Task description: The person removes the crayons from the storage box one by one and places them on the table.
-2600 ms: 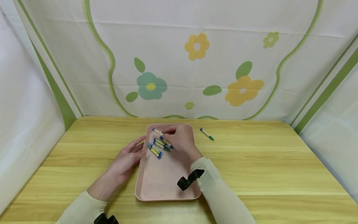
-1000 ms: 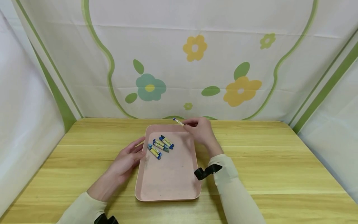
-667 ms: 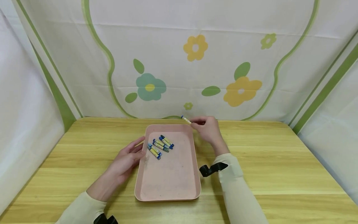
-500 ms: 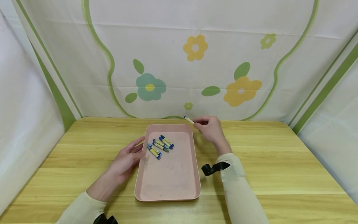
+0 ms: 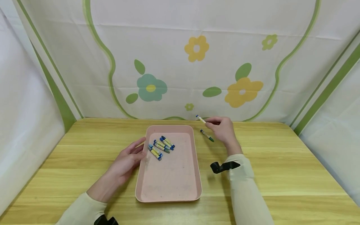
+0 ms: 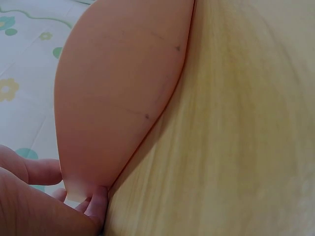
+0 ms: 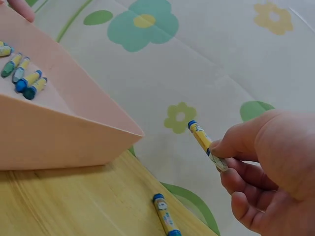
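My right hand (image 5: 223, 129) pinches a crayon (image 5: 201, 118) with a yellow wrapper and blue end between thumb and fingers, raised just beyond the tray's right side. In the right wrist view the same crayon (image 7: 202, 137) points up and away from the fingertips. Below that hand a green-tipped crayon (image 5: 207, 135) lies on the table. My left hand (image 5: 127, 159) rests against the left side of the pink tray (image 5: 171, 181), its fingers fairly straight; the left wrist view shows the thumb (image 6: 42, 171) at the rim. Several blue and green crayons (image 5: 160, 146) lie in pairs inside the tray.
The wooden table (image 5: 281, 175) carries the tray near its middle. Right behind its far edge hangs a white cloth (image 5: 180, 68) with printed flowers, and more cloth closes off both sides.
My right hand has picked a crayon out of the tray and carried it right, past the tray's edge, above the crayon on the table. The left hand stays put.
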A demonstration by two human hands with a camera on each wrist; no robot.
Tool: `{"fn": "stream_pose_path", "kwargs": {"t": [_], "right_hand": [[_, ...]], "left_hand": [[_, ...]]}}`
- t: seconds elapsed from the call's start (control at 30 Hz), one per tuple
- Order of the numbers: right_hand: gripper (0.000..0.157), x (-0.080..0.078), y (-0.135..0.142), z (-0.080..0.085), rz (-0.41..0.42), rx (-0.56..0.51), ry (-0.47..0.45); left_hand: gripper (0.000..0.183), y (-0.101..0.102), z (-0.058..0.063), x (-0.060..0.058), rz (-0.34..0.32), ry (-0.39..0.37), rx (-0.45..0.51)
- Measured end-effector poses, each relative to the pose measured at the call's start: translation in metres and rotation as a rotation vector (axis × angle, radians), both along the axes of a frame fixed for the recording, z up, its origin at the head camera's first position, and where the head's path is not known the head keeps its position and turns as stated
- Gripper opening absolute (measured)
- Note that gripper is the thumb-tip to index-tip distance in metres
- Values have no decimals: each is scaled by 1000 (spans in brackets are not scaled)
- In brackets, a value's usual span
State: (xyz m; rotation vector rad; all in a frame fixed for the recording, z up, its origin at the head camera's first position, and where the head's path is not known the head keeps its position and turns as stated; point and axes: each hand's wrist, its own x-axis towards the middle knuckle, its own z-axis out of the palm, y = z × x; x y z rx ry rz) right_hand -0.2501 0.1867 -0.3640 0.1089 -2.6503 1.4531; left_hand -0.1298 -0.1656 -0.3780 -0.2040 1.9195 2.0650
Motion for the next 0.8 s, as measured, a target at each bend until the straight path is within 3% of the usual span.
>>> {"fn": "stream_pose_path", "kwargs": {"t": [0.47, 0.8], "right_hand": [[24, -3, 26, -7, -55, -12, -2], [26, -2, 27, -12, -53, 17, -67]], "left_hand": [[67, 0, 0, 0, 1, -1, -12], [68, 0, 0, 1, 3, 4, -3]]}}
